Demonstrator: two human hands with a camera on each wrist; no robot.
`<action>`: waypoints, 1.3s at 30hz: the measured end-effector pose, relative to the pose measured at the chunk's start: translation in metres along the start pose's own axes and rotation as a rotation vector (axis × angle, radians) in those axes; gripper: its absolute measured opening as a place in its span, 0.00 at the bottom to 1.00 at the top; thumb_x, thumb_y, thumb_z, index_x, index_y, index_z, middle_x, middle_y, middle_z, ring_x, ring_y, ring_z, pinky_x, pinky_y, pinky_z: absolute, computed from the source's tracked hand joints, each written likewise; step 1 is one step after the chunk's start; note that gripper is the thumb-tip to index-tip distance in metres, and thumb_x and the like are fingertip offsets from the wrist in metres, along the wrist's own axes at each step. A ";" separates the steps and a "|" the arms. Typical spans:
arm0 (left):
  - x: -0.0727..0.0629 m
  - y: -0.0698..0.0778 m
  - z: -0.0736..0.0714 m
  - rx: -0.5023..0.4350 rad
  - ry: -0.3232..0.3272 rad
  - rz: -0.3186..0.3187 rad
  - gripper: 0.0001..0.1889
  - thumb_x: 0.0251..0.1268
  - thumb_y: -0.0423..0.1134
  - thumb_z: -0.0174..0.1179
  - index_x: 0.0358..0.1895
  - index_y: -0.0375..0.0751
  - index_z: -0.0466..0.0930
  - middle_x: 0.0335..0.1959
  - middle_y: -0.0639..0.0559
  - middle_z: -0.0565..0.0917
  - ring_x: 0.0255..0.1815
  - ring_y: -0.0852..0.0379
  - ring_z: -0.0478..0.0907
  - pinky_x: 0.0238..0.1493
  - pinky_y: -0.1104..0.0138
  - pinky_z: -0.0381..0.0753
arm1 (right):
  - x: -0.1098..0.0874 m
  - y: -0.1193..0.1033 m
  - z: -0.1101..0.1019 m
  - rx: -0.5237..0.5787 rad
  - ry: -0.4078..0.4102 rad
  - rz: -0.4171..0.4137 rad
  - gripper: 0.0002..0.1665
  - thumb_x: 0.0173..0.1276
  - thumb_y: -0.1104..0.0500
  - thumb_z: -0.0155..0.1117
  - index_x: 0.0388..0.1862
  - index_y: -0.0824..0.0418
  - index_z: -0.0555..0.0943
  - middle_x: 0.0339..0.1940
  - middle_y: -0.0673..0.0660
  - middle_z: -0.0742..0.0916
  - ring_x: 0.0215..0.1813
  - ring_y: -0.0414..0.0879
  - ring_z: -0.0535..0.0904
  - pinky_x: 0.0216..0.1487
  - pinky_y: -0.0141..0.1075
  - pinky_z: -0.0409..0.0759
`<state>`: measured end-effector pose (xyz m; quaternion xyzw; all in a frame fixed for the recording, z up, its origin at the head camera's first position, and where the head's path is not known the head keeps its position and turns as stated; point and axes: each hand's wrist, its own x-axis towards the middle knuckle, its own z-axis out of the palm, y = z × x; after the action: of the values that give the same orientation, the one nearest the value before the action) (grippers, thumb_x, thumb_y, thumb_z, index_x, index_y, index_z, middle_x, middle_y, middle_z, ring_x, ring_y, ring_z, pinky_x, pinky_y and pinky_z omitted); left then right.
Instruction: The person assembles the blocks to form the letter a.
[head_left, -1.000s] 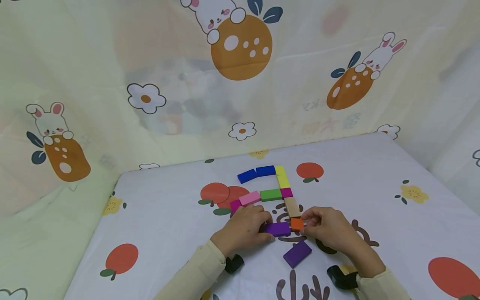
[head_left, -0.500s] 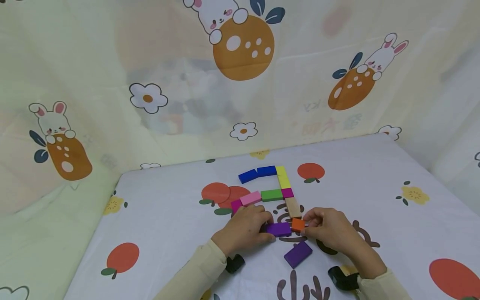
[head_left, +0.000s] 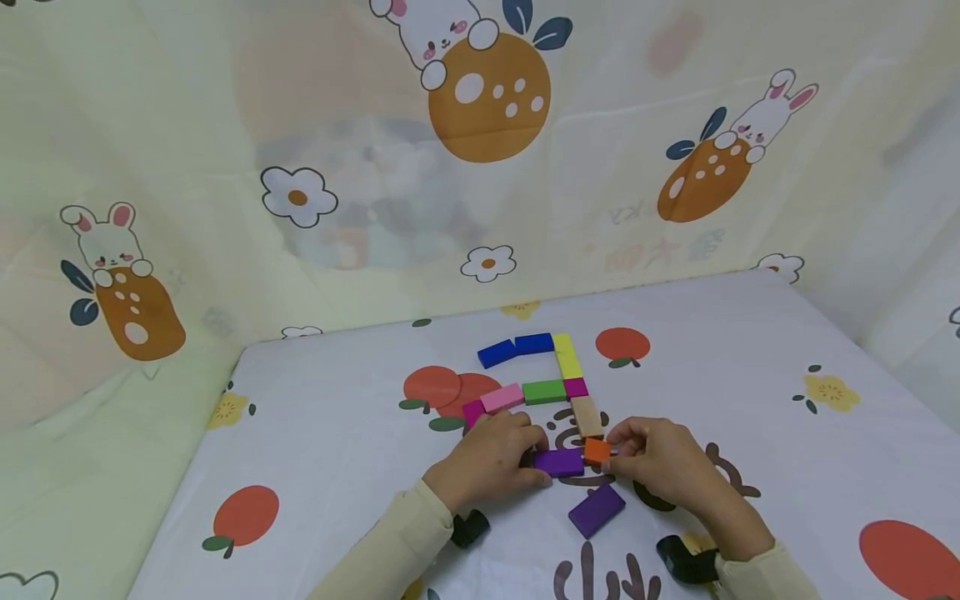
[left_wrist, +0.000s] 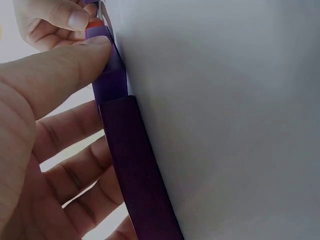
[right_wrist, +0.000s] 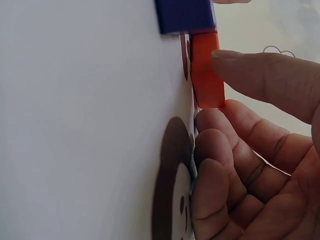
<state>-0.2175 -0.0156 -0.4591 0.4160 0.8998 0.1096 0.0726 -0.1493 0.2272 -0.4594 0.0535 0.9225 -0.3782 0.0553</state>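
My left hand (head_left: 491, 454) pinches a purple block (head_left: 558, 462), its thumb on the side nearest me. In the left wrist view a darker purple block (left_wrist: 137, 170) lines up with that block's end, below the palm; the head view mostly hides it. An orange block (head_left: 597, 452) sits at the purple block's right end. My right hand (head_left: 660, 458) holds it between thumb and fingers, and the right wrist view shows the thumb on its face. Just beyond the orange block is a tan wooden block (head_left: 587, 417). A loose purple block (head_left: 597, 511) lies nearer me.
The block line runs on through a magenta block (head_left: 575, 387), a yellow block (head_left: 567, 356) and two blue ones. A green block (head_left: 544, 392), a pink block (head_left: 502, 398) and another magenta block (head_left: 473, 412) branch left. A patterned cloth (head_left: 337, 442) covers the table; a printed curtain hangs behind.
Both hands keep their grips and barely move. The purple and orange blocks shift very slightly toward me, while the other blocks stay where they were.
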 end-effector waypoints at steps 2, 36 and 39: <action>0.000 0.000 0.001 0.001 0.006 0.005 0.17 0.64 0.55 0.73 0.51 0.54 0.87 0.38 0.61 0.79 0.41 0.63 0.70 0.46 0.69 0.71 | -0.002 0.000 0.000 -0.005 0.009 -0.016 0.17 0.60 0.58 0.80 0.47 0.60 0.86 0.30 0.51 0.83 0.34 0.46 0.76 0.33 0.36 0.75; -0.002 0.003 0.000 -0.020 -0.009 -0.023 0.18 0.63 0.56 0.73 0.52 0.54 0.87 0.40 0.62 0.80 0.44 0.63 0.72 0.47 0.68 0.73 | -0.029 0.008 -0.011 -0.296 0.002 -0.063 0.36 0.52 0.43 0.85 0.55 0.60 0.86 0.43 0.59 0.82 0.42 0.50 0.78 0.44 0.49 0.85; -0.002 0.004 -0.001 -0.017 -0.005 -0.020 0.19 0.63 0.57 0.73 0.52 0.54 0.87 0.40 0.62 0.81 0.44 0.63 0.72 0.47 0.68 0.74 | -0.023 0.013 -0.018 -0.269 0.029 -0.092 0.36 0.54 0.45 0.85 0.56 0.64 0.85 0.44 0.62 0.82 0.42 0.51 0.79 0.44 0.49 0.85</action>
<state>-0.2137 -0.0146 -0.4574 0.4067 0.9028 0.1154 0.0794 -0.1262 0.2484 -0.4525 0.0087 0.9671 -0.2522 0.0312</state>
